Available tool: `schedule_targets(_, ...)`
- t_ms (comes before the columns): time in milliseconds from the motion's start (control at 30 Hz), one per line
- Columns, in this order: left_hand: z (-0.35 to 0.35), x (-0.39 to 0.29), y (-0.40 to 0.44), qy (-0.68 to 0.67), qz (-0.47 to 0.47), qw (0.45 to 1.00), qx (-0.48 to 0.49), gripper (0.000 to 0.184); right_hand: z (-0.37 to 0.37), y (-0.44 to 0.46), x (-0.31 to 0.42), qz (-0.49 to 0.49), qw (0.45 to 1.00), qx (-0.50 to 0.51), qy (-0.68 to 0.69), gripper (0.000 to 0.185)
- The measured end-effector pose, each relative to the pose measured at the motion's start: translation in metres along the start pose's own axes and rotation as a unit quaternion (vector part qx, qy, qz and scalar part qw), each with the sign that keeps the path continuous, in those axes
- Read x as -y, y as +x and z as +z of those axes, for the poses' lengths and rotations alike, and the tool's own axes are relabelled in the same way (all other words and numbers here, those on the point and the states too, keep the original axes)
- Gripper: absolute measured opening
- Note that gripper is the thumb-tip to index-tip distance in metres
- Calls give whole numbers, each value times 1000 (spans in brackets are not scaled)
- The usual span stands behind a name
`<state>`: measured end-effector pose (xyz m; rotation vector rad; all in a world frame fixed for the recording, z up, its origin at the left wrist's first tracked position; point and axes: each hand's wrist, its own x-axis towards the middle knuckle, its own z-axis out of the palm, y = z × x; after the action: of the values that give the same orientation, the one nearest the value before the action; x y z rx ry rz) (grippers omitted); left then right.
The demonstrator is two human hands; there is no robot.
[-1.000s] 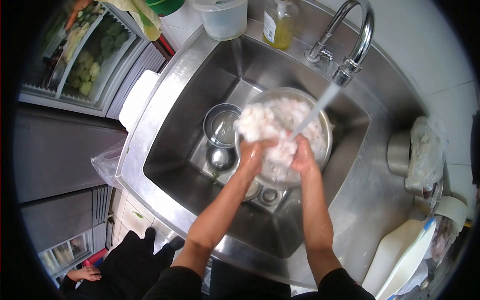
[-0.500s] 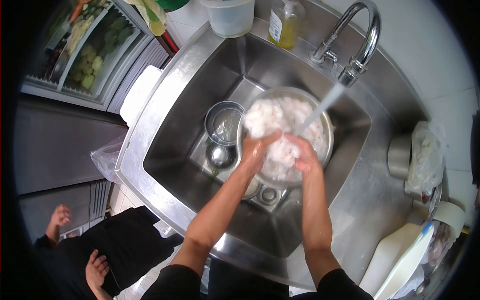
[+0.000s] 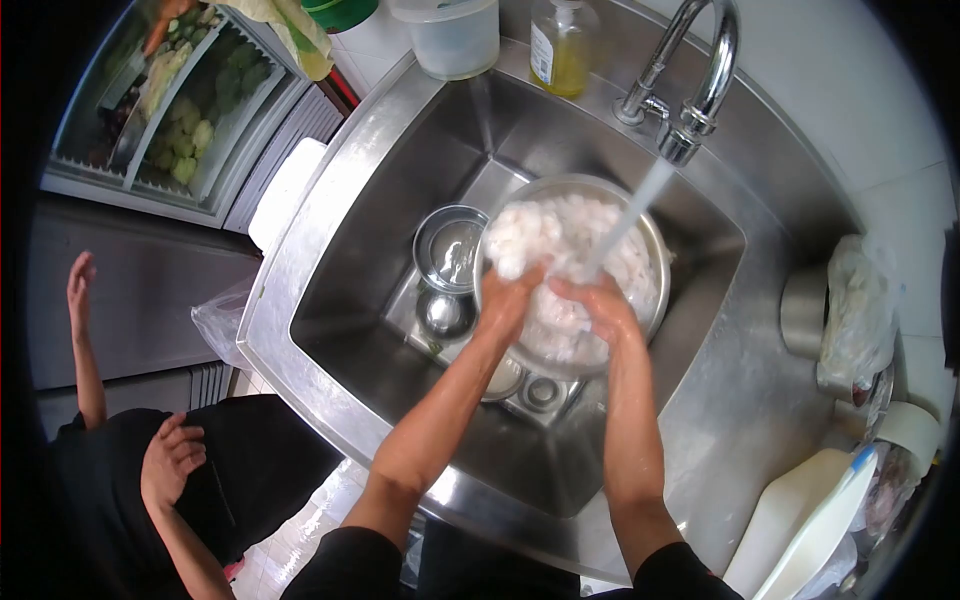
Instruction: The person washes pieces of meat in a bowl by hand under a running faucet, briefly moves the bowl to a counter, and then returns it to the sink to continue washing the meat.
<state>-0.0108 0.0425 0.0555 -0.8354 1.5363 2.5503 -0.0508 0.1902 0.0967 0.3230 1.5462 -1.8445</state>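
A round metal bowl (image 3: 655, 290) in the sink holds a heap of soft, whitish raw food pieces (image 3: 525, 232); their exact kind is unclear. My left hand (image 3: 512, 302) is in the bowl, its fingers curled into the pieces and partly hidden. Close beside it, my right hand (image 3: 600, 308) curves around more of the pale pieces, its fingertips blurred. Water from the faucet (image 3: 680, 145) streams into the bowl just beyond my hands.
Left of the bowl, a round metal pan (image 3: 452, 248) and a small metal bowl (image 3: 443, 314) lie on the sink floor. A soap bottle (image 3: 563, 55) and plastic tub (image 3: 455, 40) stand behind. White boards (image 3: 800, 510) lean at right. Another person's hand (image 3: 175, 462) shows at lower left.
My hands have shifted slightly among the pale pieces, both staying in the bowl. The other person's far hand has risen and the nearer one has moved up and left. My view has shifted slightly.
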Motion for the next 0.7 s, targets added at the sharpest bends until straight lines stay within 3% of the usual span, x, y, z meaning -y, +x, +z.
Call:
schedule_targets(133,4,-7,-7,-43,4,999,-6,50,-1,12,-10,43,986,-133,-85,71)
schedule_targets(233,10,-15,-11,-32,8,999,-12,52,-2,3,-1,-2,994,-77,-81,73)
schedule_targets(333,11,-15,-12,-30,18,999,-12,51,-6,0,2,-113,985,-12,-126,58)
schedule_targets(433,11,-10,-12,-23,25,999,-18,49,-4,-4,6,-118,978,-54,-164,47)
schedule_targets(700,9,-4,-11,29,54,997,-37,44,0,-14,9,-140,955,-97,-242,43)
